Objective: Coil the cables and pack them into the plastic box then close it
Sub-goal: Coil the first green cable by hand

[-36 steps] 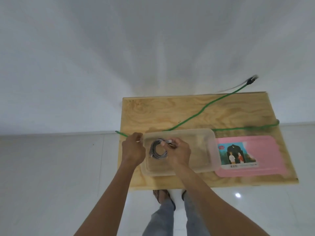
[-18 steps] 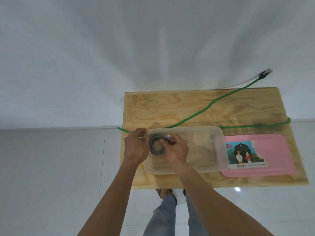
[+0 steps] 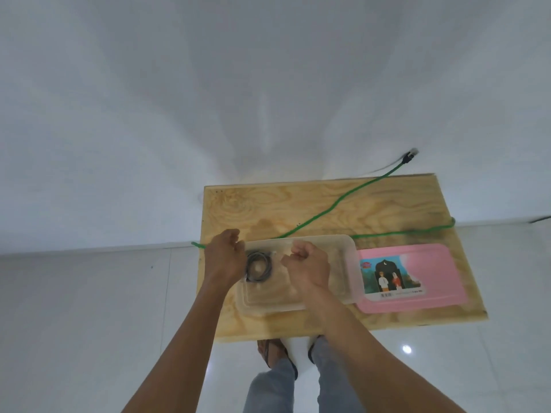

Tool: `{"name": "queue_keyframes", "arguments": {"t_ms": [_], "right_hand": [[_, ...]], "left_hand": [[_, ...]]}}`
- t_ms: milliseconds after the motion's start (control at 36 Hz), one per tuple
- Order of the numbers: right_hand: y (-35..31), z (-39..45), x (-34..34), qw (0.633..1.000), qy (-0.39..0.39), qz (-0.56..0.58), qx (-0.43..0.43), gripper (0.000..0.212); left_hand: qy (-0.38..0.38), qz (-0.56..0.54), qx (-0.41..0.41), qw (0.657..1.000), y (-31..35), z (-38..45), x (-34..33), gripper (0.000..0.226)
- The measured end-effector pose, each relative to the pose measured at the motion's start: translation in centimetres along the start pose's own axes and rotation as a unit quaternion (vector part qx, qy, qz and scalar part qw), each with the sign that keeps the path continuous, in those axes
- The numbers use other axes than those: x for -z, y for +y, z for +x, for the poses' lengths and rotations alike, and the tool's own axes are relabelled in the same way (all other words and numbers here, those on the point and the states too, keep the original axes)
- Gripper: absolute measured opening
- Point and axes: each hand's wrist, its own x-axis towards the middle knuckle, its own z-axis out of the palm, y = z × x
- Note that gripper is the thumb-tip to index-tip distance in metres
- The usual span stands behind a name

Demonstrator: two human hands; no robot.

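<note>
A clear plastic box (image 3: pixel 343 263) stands open on the plywood table (image 3: pixel 238 204). A coiled grey cable (image 3: pixel 258 267) lies in its left end. A long green cable (image 3: pixel 328 210) runs uncoiled across the table behind the box, with one end past the left edge and its plug (image 3: pixel 410 155) beyond the far edge. My left hand (image 3: pixel 225 259) sits at the box's left end with curled fingers, over the green cable; what it grips is hidden. My right hand (image 3: pixel 310 268) hovers over the box's middle, fingers curled, holding nothing. The pink lid (image 3: pixel 432 278) lies to the right.
The table stands against a white wall on a glossy white tiled floor. Its front edge is close to my legs and sandalled feet (image 3: pixel 268 350). The green cable loops over the table's right edge (image 3: pixel 453 229). Bare wood shows behind the box.
My right hand has let go of the grey coil and shifted right, away from it. The coil now lies alone in the box. My left hand stays at the box's left end.
</note>
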Motion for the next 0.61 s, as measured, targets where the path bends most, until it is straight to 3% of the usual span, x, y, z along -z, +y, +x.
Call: {"name": "queue_keyframes", "arguments": {"t_ms": [250,444,611], "right_hand": [[-5.9,2.0,9.3,0.992,0.065,0.041,0.102,0.018],[-7.9,9.0,18.4,0.988,0.125,0.031,0.089,0.014],[-9.4,16.6,23.3,0.987,0.15,0.006,0.055,0.026]], "left_hand": [[-0.007,0.013,-0.133,0.991,9.4,0.2,-2.1,0.029],[-0.049,0.027,-0.182,0.982,16.6,1.8,-8.8,0.025],[-0.094,0.05,-0.172,0.979,21.3,3.6,-15.4,0.029]]}}
